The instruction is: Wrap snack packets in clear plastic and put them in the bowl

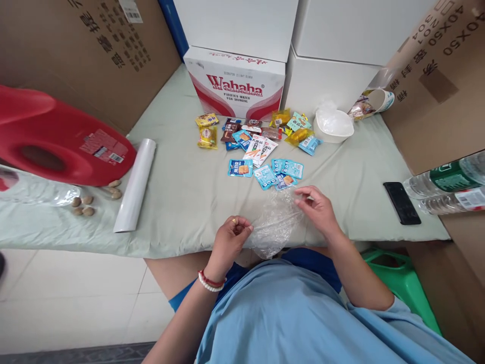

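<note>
A crumpled clear plastic bag [278, 222] stretches between my two hands at the table's front edge, its lower part hanging over the edge. My left hand [232, 236] pinches its left side between thumb and fingers. The opposite side is pinched by my right hand [315, 208], higher up and closer to the snacks. Just beyond the bag lie several small blue snack packets [265, 176]. Behind them are white snack packets [259, 150], a brown cocoa packet [229, 131] and yellow-wrapped snacks [207, 136].
Along the back stand a Wahaha water carton [238, 86] and a white bowl [333, 126] with clear plastic inside. To the left are a white roll [135, 187], a red jug [60, 136] and walnut-like pieces [87, 205]. A phone [402, 203] and plastic bottles [450, 177] lie right.
</note>
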The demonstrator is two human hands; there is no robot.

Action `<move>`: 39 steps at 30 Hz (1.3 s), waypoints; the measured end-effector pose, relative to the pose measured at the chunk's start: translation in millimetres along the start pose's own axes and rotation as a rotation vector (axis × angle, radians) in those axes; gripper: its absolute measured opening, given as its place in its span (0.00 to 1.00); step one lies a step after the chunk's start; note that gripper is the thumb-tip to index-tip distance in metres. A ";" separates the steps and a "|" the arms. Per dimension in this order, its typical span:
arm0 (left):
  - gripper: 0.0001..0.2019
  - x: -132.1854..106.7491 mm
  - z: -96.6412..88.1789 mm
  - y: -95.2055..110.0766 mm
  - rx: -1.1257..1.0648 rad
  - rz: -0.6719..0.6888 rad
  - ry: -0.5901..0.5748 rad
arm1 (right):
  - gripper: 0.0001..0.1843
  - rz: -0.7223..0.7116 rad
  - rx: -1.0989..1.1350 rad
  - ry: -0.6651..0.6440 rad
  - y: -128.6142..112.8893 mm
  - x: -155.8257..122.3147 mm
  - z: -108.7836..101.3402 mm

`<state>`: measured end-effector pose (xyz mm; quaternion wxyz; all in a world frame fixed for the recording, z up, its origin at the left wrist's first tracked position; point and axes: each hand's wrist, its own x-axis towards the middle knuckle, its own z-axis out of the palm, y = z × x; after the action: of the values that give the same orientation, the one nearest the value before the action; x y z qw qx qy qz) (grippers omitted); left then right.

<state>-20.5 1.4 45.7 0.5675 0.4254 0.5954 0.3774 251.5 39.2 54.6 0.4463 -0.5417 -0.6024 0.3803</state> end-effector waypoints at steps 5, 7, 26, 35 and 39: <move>0.09 -21.6 14.7 15.8 0.053 0.247 -0.164 | 0.16 -0.352 -0.185 -0.501 -8.7 -9.3 30.3; 0.10 -26.0 16.3 17.4 0.040 0.237 -0.296 | 0.13 -0.377 -0.198 -0.486 -5.6 -11.0 33.3; 0.12 55.4 41.8 -6.9 0.673 0.428 0.230 | 0.12 0.034 -0.035 0.187 41.3 -53.4 -55.8; 0.18 73.7 -24.8 -2.9 0.896 0.212 0.430 | 0.08 0.103 -0.252 0.043 56.7 -19.5 -18.5; 0.21 61.9 -28.8 -7.3 1.018 0.506 0.572 | 0.17 0.062 -0.444 -0.051 50.4 -2.8 -34.2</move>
<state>-49.5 57.6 19.0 0.0062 0.6517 0.7094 0.2683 299.7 41.8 17.6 0.2889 -0.6350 -0.6654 0.2656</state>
